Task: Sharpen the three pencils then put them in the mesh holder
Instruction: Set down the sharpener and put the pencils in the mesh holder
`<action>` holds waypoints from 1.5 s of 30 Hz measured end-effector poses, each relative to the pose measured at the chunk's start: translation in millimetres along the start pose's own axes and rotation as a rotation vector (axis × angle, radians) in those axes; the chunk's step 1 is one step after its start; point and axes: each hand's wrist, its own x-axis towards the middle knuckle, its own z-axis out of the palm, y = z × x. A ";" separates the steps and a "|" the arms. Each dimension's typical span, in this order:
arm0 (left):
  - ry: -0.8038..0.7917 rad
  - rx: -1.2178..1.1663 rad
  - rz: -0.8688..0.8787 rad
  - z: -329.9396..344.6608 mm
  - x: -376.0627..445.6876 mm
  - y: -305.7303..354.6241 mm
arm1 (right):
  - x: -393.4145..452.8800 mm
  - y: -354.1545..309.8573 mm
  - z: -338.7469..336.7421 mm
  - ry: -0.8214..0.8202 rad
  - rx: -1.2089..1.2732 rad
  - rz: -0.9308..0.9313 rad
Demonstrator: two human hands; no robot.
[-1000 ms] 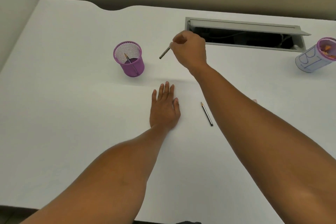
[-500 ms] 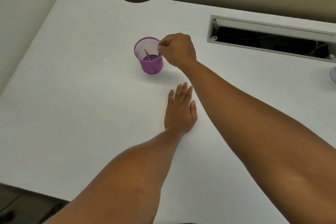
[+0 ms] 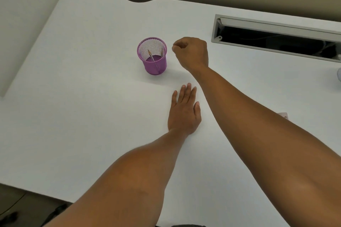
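Observation:
The purple mesh holder (image 3: pixel 156 66) stands upright on the white desk (image 3: pixel 83 107). Two pencils lean inside it, tips up: one (image 3: pixel 150 55) toward the left, one (image 3: pixel 161 52) against the right wall. My right hand (image 3: pixel 191 53) hovers just to the right of the holder, fingers curled closed with nothing in them. My left hand (image 3: pixel 184 112) lies flat on the desk nearer to me, palm down, fingers together. The third pencil is hidden, behind my right forearm or out of frame.
An open cable tray (image 3: pixel 276 37) is sunk into the desk at the far right. A small pink object (image 3: pixel 283 115) peeks out beside my right forearm. A pale object (image 3: pixel 339 74) sits at the right edge. A partition wall (image 3: pixel 24 24) borders the left.
My right hand carried a pencil to the holder, dropped it in and has drawn back to the right, empty. The camera view shifted left. My left hand stayed flat.

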 end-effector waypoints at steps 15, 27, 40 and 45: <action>0.030 -0.006 0.010 0.4 -0.9 -1.2 | -55.0 84.3 -55.5 -0.068 -0.222 0.307; 0.024 0.012 0.000 2.4 -1.3 -2.2 | -105.2 124.4 -82.3 -0.222 -0.384 0.440; 0.041 0.016 0.001 3.8 -1.5 -1.0 | -107.0 119.3 -75.8 -0.188 -0.408 0.388; 0.034 0.022 0.003 3.9 -0.6 0.0 | -78.8 80.9 -70.9 -0.041 -0.206 0.241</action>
